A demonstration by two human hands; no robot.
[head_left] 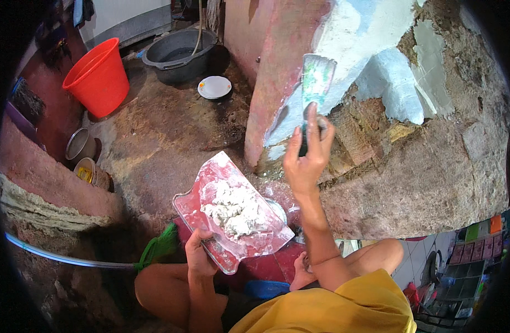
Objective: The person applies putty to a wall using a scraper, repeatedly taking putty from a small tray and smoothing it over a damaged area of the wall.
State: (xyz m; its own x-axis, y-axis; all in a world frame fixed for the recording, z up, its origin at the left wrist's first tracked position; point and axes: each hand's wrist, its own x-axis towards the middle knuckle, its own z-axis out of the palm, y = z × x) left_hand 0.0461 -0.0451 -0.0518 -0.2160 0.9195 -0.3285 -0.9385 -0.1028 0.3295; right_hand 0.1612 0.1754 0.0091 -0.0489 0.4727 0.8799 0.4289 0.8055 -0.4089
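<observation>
My right hand (310, 155) is closed round the handle of a putty knife (317, 80), its wide blade smeared with white and green. The blade lies over the wall's edge, where white plaster (352, 41) covers part of the surface; whether it touches cannot be told. In my left hand (201, 255) is a red dustpan-like tray (191, 206), gripped by its near left edge. A lumpy heap of white putty (235, 208) sits on the tray. Bluish-white plaster (396, 83) coats a patch beside bare rough masonry (421, 172).
A red bucket (102, 77), a dark basin (180, 55) with a hose in it and a white plate (214, 87) stand on the worn floor (155, 133). Small pots (80, 145) lie by the left wall. Green bristles (159, 247) are near my left knee. Shelving (465, 272) stands lower right.
</observation>
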